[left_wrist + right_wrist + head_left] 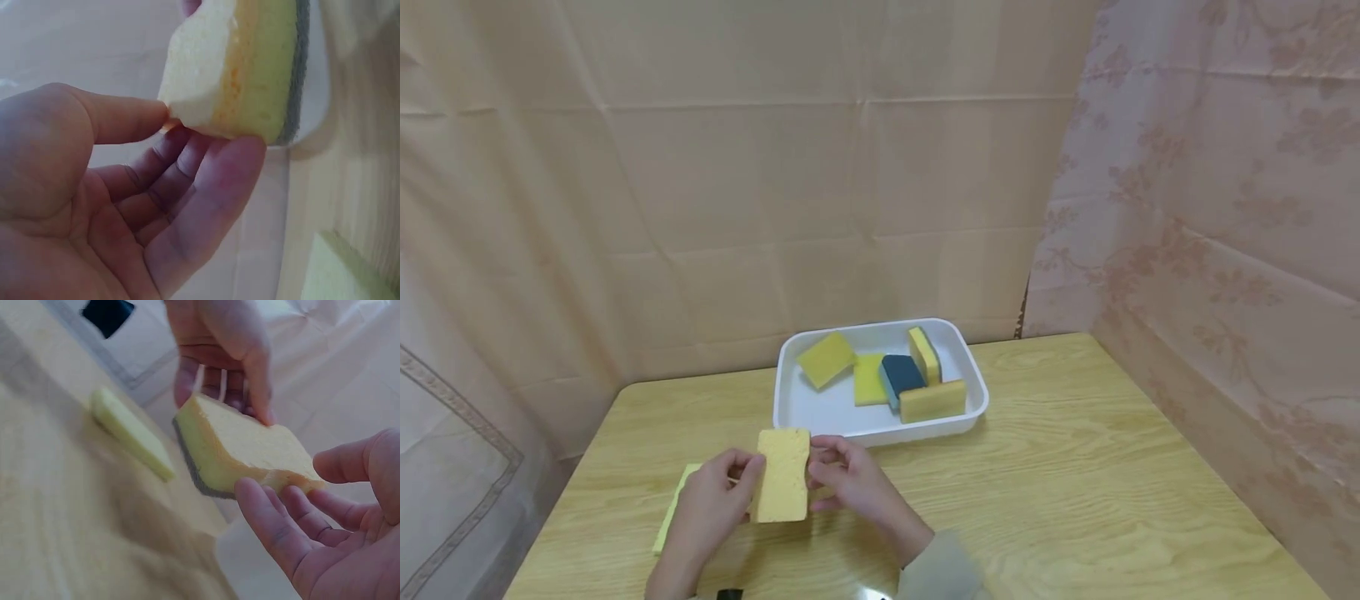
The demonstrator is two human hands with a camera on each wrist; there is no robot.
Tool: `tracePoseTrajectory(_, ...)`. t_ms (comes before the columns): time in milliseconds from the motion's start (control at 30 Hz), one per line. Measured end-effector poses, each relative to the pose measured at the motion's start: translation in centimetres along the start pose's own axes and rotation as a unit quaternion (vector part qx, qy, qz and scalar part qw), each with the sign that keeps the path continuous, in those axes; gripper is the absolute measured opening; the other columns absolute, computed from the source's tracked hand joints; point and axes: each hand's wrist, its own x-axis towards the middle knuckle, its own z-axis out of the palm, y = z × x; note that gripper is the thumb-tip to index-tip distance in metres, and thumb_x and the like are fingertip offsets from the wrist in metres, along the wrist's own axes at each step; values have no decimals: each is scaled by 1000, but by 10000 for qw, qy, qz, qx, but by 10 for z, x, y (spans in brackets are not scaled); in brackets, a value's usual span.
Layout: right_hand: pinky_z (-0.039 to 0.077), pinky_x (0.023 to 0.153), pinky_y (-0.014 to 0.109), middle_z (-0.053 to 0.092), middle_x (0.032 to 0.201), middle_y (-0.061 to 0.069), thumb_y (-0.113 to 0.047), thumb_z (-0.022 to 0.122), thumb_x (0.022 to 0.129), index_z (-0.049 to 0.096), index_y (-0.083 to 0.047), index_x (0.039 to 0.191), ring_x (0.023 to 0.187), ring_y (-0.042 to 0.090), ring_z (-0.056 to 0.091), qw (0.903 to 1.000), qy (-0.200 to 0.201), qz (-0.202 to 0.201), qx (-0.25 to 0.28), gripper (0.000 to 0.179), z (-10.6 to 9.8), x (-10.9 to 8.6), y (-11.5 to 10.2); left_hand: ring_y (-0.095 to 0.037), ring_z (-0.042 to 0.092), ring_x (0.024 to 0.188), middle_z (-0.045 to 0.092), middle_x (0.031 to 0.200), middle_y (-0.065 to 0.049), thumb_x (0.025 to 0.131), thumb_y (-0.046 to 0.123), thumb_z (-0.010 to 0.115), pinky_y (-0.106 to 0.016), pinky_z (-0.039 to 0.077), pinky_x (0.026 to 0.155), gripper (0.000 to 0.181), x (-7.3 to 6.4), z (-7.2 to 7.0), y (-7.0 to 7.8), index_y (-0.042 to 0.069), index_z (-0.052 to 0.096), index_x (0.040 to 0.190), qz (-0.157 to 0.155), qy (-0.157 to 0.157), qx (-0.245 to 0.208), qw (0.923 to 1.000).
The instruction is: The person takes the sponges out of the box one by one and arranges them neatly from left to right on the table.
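Note:
Between both hands, over the near part of the table, is a scouring sponge with its pale yellow face up. From the side, the sponge shows a cream-orange layer, a yellow-green one and a thin grey scouring layer underneath. My left hand grips the left edge, thumb near the top face and fingers at the side. At the opposite edge my right hand holds it between thumb and fingertips. A thin yellow-green sponge lies on the table beside the left hand, which partly covers it in the head view.
Beyond the hands a white tray stands at the table's back edge. Inside it are yellow sponges and a dark blue one, several in all. Curtains hang behind and along the sides of the wooden table.

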Motion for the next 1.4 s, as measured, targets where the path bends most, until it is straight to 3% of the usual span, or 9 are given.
tracePoseTrajectory(167, 60, 74, 52, 61, 106, 12, -4, 62, 99, 54, -3, 135, 92, 28, 66, 9997, -212, 120, -46, 36, 8, 1, 11, -15, 60, 66, 63, 85, -3, 102, 40, 62, -30, 57, 53, 38, 3, -8, -16, 2, 69, 101, -53, -231, 64, 9997)
tracePoseTrajectory(567, 62, 68, 43, 61, 107, 12, -7, 62, 99, 48, -5, 139, 89, 29, 68, 9963, -543, 568, -334, 42, 13, 8, 17, -19, 66, 66, 64, 78, -6, 104, 45, 55, -35, 59, 56, 47, 9, -8, -37, 0, 66, 94, -524, -517, 24, 9973)
tracePoseTrajectory(800, 62, 71, 44, 63, 106, 12, -8, 64, 99, 47, -5, 140, 89, 31, 69, 9951, -564, 677, -440, 44, 12, 9, 24, -19, 62, 61, 61, 72, -4, 102, 39, 61, -33, 56, 52, 39, 10, -5, -46, 2, 67, 94, -374, -605, 338, 9969)
tracePoseTrajectory(1067, 62, 68, 44, 62, 105, 10, -6, 64, 98, 47, -7, 140, 85, 29, 69, 9942, -485, 814, -516, 45, 12, 11, 30, -19, 63, 59, 63, 69, -4, 99, 29, 66, -32, 55, 50, 31, 10, 0, -50, -1, 65, 106, -374, -568, 253, 9974)
tracePoseTrajectory(1400, 61, 64, 42, 63, 103, 9, -5, 64, 97, 45, -9, 142, 83, 28, 68, 9928, -421, 889, -682, 50, 13, 15, 37, -16, 61, 57, 63, 69, -2, 98, 20, 68, -29, 53, 49, 25, 10, 4, -50, -3, 68, 108, -187, -495, 449, 9976)
